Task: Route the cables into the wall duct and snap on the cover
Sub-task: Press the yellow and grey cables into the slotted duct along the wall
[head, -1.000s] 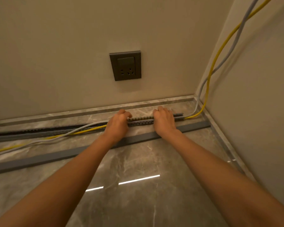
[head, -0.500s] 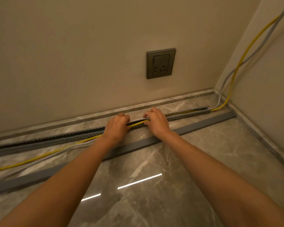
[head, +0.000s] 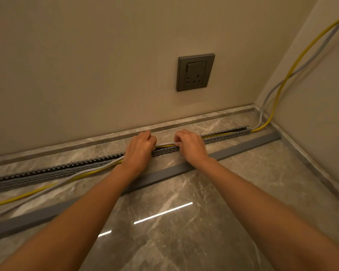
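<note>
A slotted grey duct [head: 53, 172] lies on the marble floor along the wall. A yellow cable [head: 294, 63] and a grey cable [head: 311, 59] come down the right wall and run inside the duct's right end. My left hand [head: 139, 151] and my right hand [head: 190, 143] each grip both cables over the duct's middle, a short span arching between them. Left of my left hand the cables trail out of the duct across the floor. The flat grey cover strip [head: 243, 148] lies on the floor just in front of the duct.
A dark wall socket [head: 195, 72] sits above the duct. A marble skirting [head: 204, 116] runs along the back wall and the right wall, meeting at the corner. Glossy floor tiles [head: 184, 231] stretch toward me.
Both hands have shifted left along the duct, away from the corner, and the cable section to the right now lies inside it. The view has panned left.
</note>
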The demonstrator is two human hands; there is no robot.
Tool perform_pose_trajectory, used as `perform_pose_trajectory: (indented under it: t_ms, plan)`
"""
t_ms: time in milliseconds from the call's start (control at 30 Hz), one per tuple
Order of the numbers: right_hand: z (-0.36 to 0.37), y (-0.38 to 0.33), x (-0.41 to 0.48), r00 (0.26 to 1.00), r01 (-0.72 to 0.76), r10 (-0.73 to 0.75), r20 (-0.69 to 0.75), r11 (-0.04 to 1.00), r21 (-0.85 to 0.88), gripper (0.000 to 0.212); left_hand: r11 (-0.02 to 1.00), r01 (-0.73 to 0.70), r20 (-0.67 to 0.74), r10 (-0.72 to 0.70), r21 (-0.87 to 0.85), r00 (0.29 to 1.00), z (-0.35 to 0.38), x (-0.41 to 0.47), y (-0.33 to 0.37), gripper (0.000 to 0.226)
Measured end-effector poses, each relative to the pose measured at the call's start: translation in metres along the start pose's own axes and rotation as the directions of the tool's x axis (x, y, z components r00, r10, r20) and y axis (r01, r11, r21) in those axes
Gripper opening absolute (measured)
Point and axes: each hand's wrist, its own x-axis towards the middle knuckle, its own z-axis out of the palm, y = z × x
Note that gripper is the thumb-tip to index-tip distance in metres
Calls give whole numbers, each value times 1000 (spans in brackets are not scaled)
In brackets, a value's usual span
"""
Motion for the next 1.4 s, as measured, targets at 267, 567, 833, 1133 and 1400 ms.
perform_pose_trajectory:
  t_ms: [267,567,833,1133,1400]
  plan:
    - [-4,4,-7,998,24,-26,56,999,35,13,998,-32,21,31,46,999,-6,-10,15,10]
    - [0,1,-3,997,-27,26,68,1000,13,17,986,23,173,-53,167,984,-15,-1,32,23]
    - [3,3,-8,996,3,6,85,994,-112,29,981,75,245,-118,177,962,-18,3,37,26]
    - [-5,19,-15,995,45,-41,93,998,-47,23,973,86,313,-151,214,938,-19,1,44,26]
    - [-25,74,-21,996,-83,80,-24,979,-186,28,963,12,268,-87,269,960,-23,11,67,26]
